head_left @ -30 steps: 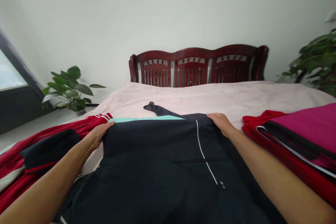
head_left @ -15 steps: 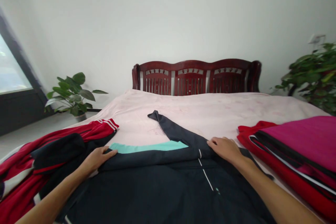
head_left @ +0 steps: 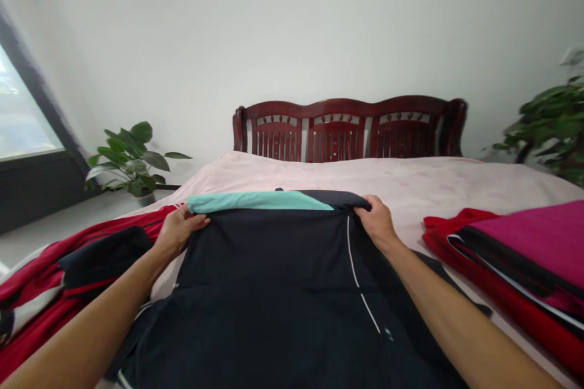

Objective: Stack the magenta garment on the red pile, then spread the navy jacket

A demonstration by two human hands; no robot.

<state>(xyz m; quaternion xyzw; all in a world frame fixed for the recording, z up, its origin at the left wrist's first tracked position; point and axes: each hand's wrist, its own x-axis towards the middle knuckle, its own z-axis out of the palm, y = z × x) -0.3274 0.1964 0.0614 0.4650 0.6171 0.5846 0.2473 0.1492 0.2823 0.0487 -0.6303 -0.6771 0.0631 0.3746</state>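
Note:
A dark navy jacket with white piping and a turquoise panel spreads across the near side of the bed. Its far edge is raised off the bed and pulled straight between both hands. My left hand is closed on the left end of that edge, beside the turquoise panel. At the right end, my right hand pinches the dark cloth near the top of the white piping. Part of a dark sleeve shows on the bed to the right, beyond my right forearm.
Red and navy clothes lie loosely heaped on the left. On the right is a folded stack of red, black and magenta garments. A pink sheet covers the bed, with a dark wooden headboard behind. Potted plants stand either side.
Both hands have lifted the jacket's far edge up and away from me, stretching the cloth flat. The sleeve that lay out beyond it is now mostly hidden behind the raised edge.

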